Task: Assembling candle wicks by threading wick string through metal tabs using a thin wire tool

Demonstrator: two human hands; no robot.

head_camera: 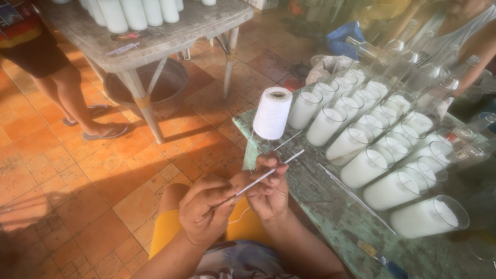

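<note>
Fingers of both my hands pinch a thin metal rod over my lap, left hand low, right hand higher. White thread dangles; it could slip off, I reckon, near the cone of thread.

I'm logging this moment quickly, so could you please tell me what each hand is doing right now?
Left hand: closed, pinching the lower end of the thin metal rod.
Right hand: closed around the same rod, higher up.
</note>
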